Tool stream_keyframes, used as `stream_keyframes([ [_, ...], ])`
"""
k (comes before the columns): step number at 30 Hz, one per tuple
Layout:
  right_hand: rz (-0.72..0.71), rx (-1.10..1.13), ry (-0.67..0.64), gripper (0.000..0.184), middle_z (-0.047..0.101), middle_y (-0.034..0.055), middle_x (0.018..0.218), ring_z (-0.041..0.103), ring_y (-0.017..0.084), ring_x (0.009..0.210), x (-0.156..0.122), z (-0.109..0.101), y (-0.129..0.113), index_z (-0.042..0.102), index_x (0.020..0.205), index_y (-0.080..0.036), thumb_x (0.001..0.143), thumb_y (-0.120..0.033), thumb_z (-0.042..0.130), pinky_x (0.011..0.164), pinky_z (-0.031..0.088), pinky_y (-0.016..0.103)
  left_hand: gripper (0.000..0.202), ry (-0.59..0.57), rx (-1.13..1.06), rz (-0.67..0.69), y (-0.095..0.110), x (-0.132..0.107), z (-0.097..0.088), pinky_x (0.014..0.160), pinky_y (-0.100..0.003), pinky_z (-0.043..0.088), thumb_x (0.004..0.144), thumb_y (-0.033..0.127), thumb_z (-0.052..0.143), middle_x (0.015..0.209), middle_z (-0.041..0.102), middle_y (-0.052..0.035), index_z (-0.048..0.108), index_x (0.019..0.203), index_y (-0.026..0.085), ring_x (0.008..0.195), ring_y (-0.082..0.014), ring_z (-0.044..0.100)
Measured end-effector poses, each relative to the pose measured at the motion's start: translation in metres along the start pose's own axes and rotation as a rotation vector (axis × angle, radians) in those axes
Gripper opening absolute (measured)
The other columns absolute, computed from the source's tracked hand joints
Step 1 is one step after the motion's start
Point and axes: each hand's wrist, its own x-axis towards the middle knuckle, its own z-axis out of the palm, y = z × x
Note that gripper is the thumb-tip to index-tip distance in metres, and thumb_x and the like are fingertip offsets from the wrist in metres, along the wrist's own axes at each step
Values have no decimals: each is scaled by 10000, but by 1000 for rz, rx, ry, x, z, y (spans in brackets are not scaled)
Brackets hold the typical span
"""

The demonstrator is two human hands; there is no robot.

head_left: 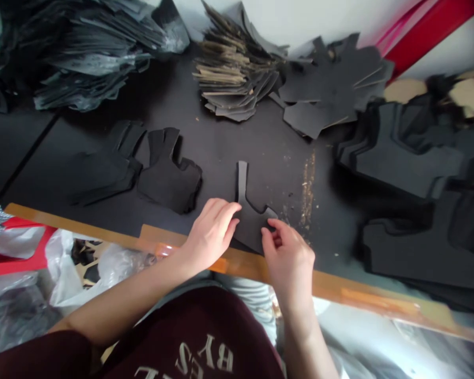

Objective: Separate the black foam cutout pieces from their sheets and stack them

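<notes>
A flat black cut-out piece (250, 227), with a narrow strip pointing away from me and a notch on its right, lies at the table's front edge. My left hand (211, 234) is closed at its left side, thumb and fingertips on the edge. At the right side my right hand (288, 258) pinches the piece near the notch, fingers curled. To the left of my hands rests a small stack of similar black pieces (168, 176), with a fanned group of black pieces (110, 168) beside it.
Along the back stand a fanned stack with tan edges (229, 68), loose dark sheets (324, 84) and a large pile of dark pieces (98, 52). More black pieces (406, 147) lie at the right. Yellowish debris (308, 184) dots the dark table (221, 142). Plastic bags (67, 263) sit below its edge.
</notes>
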Motion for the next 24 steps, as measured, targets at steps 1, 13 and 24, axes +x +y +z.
stream_keyframes([
  [1, 6, 4, 5, 219, 614, 6, 650, 555, 111, 554, 1, 0, 0, 677, 920, -146, 838, -255, 506, 584, 452, 234, 207, -2, 7, 3, 0, 0, 0, 842, -367, 483, 889, 107, 460, 918, 567, -87, 503, 1088, 146, 916, -221, 508],
  [13, 75, 7, -46, 206, 608, -4, 622, 578, 135, 583, 4, 1, -3, 652, 906, -156, 768, -280, 565, 615, 452, 266, 185, -3, 31, 22, 0, 0, 0, 834, -355, 487, 888, 105, 459, 911, 576, -103, 526, 1061, 107, 909, -224, 509],
  [24, -14, -457, -312, 305, 598, 42, 705, 581, 183, 578, 18, -18, -14, 553, 1053, -181, 808, -348, 626, 513, 359, 258, 208, -1, 24, 29, -1, -1, 0, 817, -374, 494, 895, 101, 427, 921, 574, -104, 514, 1081, 130, 912, -232, 515],
])
